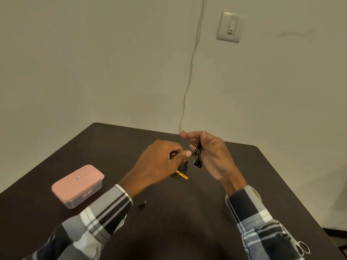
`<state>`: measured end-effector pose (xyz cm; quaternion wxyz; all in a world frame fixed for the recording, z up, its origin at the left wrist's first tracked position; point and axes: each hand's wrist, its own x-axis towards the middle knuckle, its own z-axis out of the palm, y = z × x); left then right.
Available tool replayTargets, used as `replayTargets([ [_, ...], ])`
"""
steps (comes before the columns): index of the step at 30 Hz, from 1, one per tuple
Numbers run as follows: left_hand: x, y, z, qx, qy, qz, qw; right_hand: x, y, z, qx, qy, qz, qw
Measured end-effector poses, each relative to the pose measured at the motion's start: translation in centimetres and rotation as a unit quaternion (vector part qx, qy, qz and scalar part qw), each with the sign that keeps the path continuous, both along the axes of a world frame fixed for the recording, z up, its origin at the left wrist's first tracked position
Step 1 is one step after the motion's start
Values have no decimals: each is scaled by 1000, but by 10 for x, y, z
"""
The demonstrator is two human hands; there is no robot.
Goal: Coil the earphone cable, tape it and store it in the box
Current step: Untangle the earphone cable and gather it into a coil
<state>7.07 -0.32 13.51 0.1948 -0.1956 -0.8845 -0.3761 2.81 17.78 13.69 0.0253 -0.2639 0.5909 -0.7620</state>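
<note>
Illumination soft, moderately dim, greenish cast on the wall (93,62). Faint shadows lie under the box (78,185) and forearms on the dark table (187,212). No glare. Wide-angle bowing noted at frame edges. Slight overall softness; fine detail smeared.

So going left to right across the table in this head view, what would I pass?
Pink-lidded box → left hand → yellow strap → black earphone cable held in the right hand → scissors.
</note>
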Motion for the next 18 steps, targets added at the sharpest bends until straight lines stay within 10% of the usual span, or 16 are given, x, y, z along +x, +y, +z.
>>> replayTargets([
  [18, -16, -15, 65, 150, -110, -156, 970, 24, -14, 4, 52, -19, 285, 957],
])
